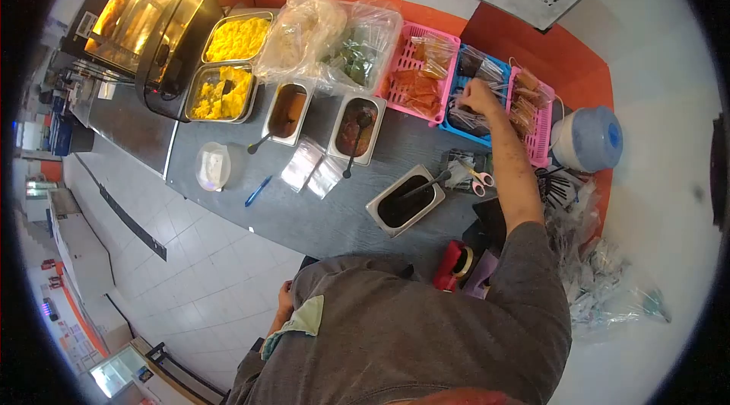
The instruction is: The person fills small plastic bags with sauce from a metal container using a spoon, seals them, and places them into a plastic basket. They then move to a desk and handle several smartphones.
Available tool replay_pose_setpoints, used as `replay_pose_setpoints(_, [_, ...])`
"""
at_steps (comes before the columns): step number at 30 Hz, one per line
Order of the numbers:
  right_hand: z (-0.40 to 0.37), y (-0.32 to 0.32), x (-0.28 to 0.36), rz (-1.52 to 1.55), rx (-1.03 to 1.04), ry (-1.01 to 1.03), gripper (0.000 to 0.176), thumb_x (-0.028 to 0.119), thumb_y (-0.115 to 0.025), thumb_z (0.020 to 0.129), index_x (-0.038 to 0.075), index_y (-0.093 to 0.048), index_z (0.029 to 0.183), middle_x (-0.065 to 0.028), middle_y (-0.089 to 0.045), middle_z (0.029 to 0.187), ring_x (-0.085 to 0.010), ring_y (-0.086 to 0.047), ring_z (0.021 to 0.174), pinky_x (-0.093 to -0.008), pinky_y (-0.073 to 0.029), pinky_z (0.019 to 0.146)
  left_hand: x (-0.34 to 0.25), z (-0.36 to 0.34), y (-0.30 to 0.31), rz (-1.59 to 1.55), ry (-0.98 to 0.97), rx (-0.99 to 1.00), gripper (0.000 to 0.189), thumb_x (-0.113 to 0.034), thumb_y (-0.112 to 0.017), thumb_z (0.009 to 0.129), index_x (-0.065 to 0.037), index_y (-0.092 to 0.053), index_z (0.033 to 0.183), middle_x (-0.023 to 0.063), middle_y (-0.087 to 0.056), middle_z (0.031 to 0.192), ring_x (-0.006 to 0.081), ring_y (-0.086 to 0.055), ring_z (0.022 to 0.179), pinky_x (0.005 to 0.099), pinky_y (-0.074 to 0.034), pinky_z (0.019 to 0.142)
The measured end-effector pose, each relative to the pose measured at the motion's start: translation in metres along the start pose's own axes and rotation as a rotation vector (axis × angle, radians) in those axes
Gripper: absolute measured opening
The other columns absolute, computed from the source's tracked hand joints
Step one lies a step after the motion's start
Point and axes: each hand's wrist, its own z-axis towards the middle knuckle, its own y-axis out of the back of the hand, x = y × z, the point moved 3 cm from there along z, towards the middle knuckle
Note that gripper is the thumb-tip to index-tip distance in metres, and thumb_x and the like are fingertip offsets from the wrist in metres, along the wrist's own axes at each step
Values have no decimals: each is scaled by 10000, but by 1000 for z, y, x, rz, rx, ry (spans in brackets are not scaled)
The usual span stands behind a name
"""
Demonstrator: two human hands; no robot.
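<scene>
My right hand point(477, 98) reaches over the blue basket point(465, 131), its fingers closed at the small dark sauce packets point(469, 117) inside. What sits between the fingertips is hidden. Low at my side, my left hand point(285, 300) shows only in part past my torso, and its fingers cannot be made out. A pink basket point(407, 107) with packets of orange-red sauce point(417, 92) stands left of the blue one. Another pink basket point(540, 137), with brown packets point(523, 112), adjoins it on the right.
Steel pans of dark sauce point(399, 203), brown sauce point(287, 110) and reddish sauce point(357, 127) stand on the grey counter. Scissors point(480, 178), a blue pen point(258, 190) and flat clear packets point(303, 164) lie about. Yellow food pans point(237, 38) adjoin a lit warmer point(141, 21).
</scene>
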Motion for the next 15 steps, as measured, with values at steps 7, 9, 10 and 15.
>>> replay_pose_setpoints(7, [12, -15, -24, -136, 36, -168, 121, 132, -680, 718, 12, -693, 714, -179, -660, 698, -290, -648, 674, -365, -498, 678, 0, -5, -4, -83, -1, -34, 311, -196, -622, 823, -6, -614, 1069, 172, -675, 957, 220, -638, 870, 328, -489, 771])
replay_pose_setpoints(9, [10, -16, -27, -112, 2, -147, 88, 93, -647, 723, 13, -681, 730, -179, -658, 723, -282, -651, 705, -356, -494, 675, 0, 1, -2, -73, 11, 9, 326, -213, -623, 821, -4, -616, 1070, 173, -681, 949, 225, -645, 871, 334, -492, 767])
replay_pose_setpoints(10, [9, -15, -26, -87, -30, -126, 71, 54, -614, 727, 14, -670, 746, -179, -656, 747, -274, -653, 735, -346, -489, 671, -4, 0, -2, -74, 9, 8, 326, -213, -623, 821, -4, -616, 1070, 173, -681, 949, 225, -645, 871, 334, -492, 767])
replay_pose_setpoints(15, [5, -1, -28, 81, -336, 54, 54, 3, -611, 742, -2, -560, 725, -127, -625, 696, -230, -637, 705, -332, -473, 629, -17, -12, 0, -17, 47, -27, 357, -251, -619, 818, -14, -621, 1085, 167, -684, 967, 244, -652, 879, 344, -495, 773])
